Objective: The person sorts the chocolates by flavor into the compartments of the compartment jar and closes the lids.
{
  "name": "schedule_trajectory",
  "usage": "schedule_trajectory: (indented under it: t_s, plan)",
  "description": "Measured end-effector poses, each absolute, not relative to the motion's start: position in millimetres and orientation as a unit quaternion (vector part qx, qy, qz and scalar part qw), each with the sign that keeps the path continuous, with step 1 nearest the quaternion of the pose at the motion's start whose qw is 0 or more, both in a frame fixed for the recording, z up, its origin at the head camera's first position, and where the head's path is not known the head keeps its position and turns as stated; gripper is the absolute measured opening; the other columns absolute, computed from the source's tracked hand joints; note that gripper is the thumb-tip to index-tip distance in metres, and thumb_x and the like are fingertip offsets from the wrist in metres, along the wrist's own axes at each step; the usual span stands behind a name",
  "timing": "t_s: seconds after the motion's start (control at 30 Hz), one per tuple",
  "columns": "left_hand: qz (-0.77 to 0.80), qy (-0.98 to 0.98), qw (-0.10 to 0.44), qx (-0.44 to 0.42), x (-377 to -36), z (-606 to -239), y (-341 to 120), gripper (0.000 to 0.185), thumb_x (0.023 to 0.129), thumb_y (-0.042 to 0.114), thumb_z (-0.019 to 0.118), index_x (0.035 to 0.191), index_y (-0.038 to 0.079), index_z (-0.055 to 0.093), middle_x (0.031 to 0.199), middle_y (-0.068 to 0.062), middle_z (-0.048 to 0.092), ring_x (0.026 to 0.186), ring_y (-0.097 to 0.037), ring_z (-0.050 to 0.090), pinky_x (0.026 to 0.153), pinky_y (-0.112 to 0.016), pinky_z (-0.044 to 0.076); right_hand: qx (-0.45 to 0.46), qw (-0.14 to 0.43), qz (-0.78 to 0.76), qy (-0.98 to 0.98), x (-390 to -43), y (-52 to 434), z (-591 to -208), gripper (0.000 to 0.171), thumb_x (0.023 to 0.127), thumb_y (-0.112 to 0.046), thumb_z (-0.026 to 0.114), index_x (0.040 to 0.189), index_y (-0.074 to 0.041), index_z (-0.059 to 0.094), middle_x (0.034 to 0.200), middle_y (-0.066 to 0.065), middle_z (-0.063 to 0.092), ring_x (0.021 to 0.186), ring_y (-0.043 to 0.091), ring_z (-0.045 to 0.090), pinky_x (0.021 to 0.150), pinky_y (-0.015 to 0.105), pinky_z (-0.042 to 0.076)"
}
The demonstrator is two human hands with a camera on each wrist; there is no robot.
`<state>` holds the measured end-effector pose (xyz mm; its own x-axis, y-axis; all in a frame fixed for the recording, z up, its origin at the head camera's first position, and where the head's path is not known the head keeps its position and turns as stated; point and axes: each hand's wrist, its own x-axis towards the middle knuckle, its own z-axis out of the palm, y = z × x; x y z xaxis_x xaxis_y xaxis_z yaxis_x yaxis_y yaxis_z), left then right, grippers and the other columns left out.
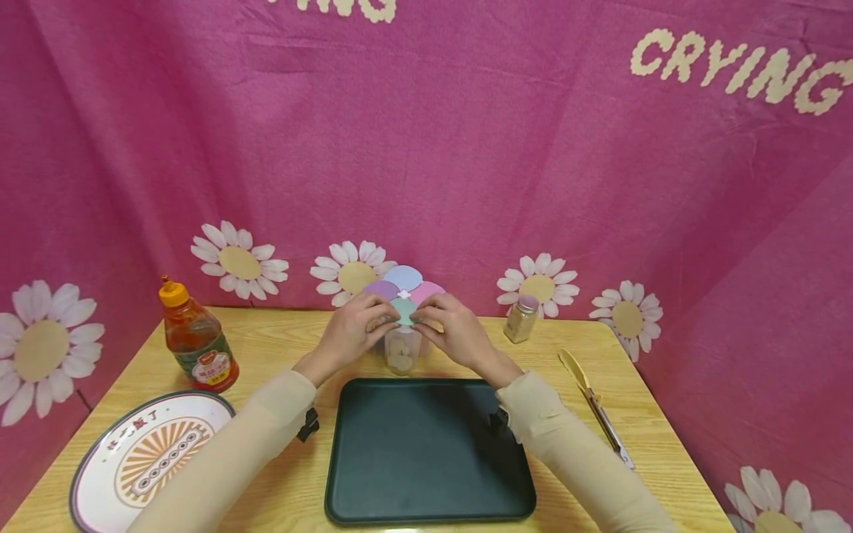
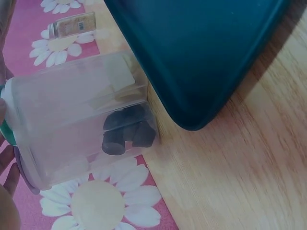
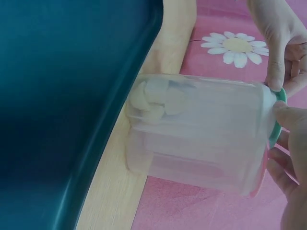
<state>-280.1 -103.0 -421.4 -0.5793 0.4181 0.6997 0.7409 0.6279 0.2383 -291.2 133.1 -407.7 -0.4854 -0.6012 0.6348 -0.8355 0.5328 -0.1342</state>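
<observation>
A clear plastic storage container with several compartments stands at the back of the table. Its petal-like lids are blue, purple, pink and green. Both hands meet at the front green lid. My left hand pinches its left edge, and my right hand pinches the right edge, thumb and fingers on either side of the rim in the right wrist view. Pale chunks lie in one compartment. Dark pieces sit in another, seen in the left wrist view.
A dark tray lies in front of the container. To the left are a red sauce bottle with a yellow cap and an oval plate. On the right are a small seasoning jar and tongs. A pink curtain hangs behind.
</observation>
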Motion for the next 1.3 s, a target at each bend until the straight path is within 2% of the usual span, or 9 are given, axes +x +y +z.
schedule_trajectory:
  t_s: [0.17,0.6,0.87,1.1,1.3]
  plan:
    - [-0.263,-0.846,0.304,-0.351,-279.5,-421.2,-103.4,0.015,0.085,0.012,0.088,0.097,0.010,0.079,0.099,-0.005,0.073,0.092,-0.022,0.065,0.079,-0.035,0.059,0.433,0.271,0.210,-0.834,-290.3,132.7,-409.0,0.015,0.088,-0.012,0.085,0.102,-0.009,0.081,0.104,0.008,0.073,0.096,0.022,0.067,0.079,0.033,0.060]
    - [-0.246,-0.840,0.320,-0.363,-279.6,-421.7,-104.4,0.014,0.086,0.014,0.087,0.094,0.008,0.078,0.089,-0.005,0.066,0.084,-0.020,0.059,0.072,-0.032,0.052,0.421,0.269,0.196,-0.844,-288.8,131.2,-412.5,0.014,0.090,-0.012,0.084,0.103,-0.010,0.081,0.104,0.006,0.073,0.097,0.020,0.066,0.080,0.032,0.059]
    - [-0.241,-0.847,0.310,-0.358,-278.3,-422.7,-103.9,0.020,0.084,0.016,0.089,0.098,0.007,0.079,0.090,-0.006,0.067,0.086,-0.020,0.060,0.073,-0.033,0.054,0.429,0.284,0.190,-0.836,-287.4,132.8,-416.5,0.015,0.089,-0.011,0.084,0.103,-0.011,0.080,0.104,0.005,0.073,0.097,0.021,0.066,0.080,0.032,0.060]
    - [-0.233,-0.837,0.328,-0.370,-280.8,-425.5,-104.4,0.018,0.085,0.016,0.089,0.096,0.008,0.077,0.088,-0.005,0.067,0.085,-0.020,0.061,0.073,-0.034,0.053,0.428,0.283,0.186,-0.838,-287.8,133.0,-417.0,0.013,0.090,-0.012,0.083,0.103,-0.011,0.080,0.104,0.005,0.073,0.098,0.020,0.067,0.081,0.032,0.060]
    - [-0.223,-0.856,0.291,-0.365,-275.3,-419.5,-109.0,0.023,0.086,0.023,0.089,0.102,0.010,0.077,0.097,-0.004,0.071,0.092,-0.021,0.063,0.080,-0.036,0.056,0.425,0.260,0.181,-0.848,-285.6,135.7,-413.8,0.021,0.090,-0.018,0.085,0.109,-0.011,0.080,0.110,0.007,0.075,0.102,0.022,0.069,0.086,0.034,0.062]
